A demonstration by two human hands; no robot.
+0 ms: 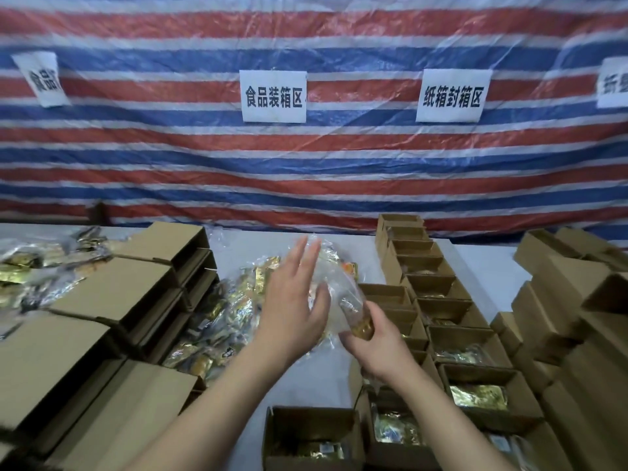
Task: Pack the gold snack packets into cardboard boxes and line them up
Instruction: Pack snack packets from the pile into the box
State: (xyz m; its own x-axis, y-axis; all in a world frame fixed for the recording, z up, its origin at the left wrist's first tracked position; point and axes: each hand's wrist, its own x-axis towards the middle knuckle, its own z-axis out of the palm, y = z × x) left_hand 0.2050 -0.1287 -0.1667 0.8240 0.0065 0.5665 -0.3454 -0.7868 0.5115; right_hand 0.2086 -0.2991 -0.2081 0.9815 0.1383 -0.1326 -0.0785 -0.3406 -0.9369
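Right hand (373,338) grips gold packets (362,326) (bagged); left hand (292,300) spread.

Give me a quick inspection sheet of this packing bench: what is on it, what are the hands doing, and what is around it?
Surface: white table, mostly covered.
Job's things: heap of gold snack packets at centre; open cardboard boxes lined up on the right, several holding packets.
Clutter: folded boxes stacked on the left.
Hands: left hand open over the heap; right hand grips a clear bag of packets.
Cables: nothing seen.
Surroundings: striped tarpaulin behind, with paper signs.
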